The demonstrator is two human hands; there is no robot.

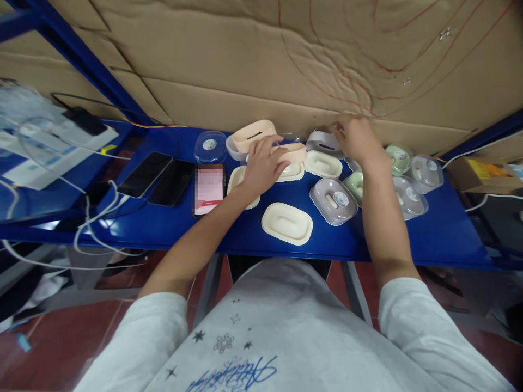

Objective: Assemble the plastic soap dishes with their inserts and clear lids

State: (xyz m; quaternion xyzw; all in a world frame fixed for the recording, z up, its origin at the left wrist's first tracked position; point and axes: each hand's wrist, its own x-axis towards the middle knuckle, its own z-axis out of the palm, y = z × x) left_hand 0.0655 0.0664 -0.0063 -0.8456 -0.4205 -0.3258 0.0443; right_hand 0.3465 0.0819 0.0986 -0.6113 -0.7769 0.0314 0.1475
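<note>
Reaching to the middle of the table, my left hand has its fingers and thumb around the left end of a peach slotted cover. That cover sits over a cream tray. Farther back, my right hand is closed, its fingers bent down at the right end of a grey slotted cover; what is in them is hidden. Another peach slotted cover stands tilted behind my left hand. Shallow cream trays lie around: one in front, one right, one partly under my left wrist.
Grey lidded boxes and green ones stand around my right forearm. At left are a clear lid, a lit phone, two dark phones and white cables. A cardboard wall rises behind the blue table.
</note>
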